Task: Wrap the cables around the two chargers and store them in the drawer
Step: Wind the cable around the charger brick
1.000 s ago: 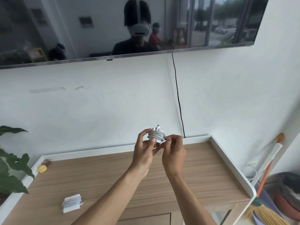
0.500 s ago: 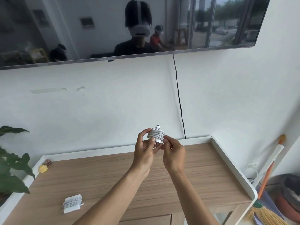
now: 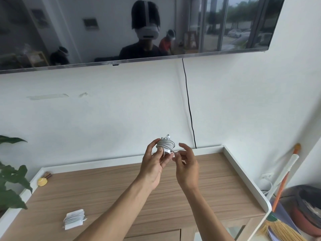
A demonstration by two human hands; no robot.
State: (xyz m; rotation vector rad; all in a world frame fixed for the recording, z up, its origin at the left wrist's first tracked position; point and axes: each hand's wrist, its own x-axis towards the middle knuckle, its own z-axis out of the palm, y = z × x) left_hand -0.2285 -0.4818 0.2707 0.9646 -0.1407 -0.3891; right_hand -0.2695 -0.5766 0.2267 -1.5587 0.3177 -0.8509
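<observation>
Your first charger (image 3: 74,219), a flat white block banded with thin cable, lies wrapped on the woodgrain cabinet top (image 3: 121,188). Your left hand (image 3: 152,164) grips the second charger (image 3: 165,146) above it, its pale cable coiled into a fat round bundle. Your right hand (image 3: 186,164) hovers just beside, fingers loosely spread, and whether it pinches the cable's tail I cannot tell; by my judgement, only securing that end and putting both in the drawer is left.

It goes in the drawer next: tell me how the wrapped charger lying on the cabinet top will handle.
The wrapped charger looks small and flat: probably light, unlikely to roll on the cabinet top. Its cable end pokes out loose, so coils may slacken unless pinched across.
</observation>
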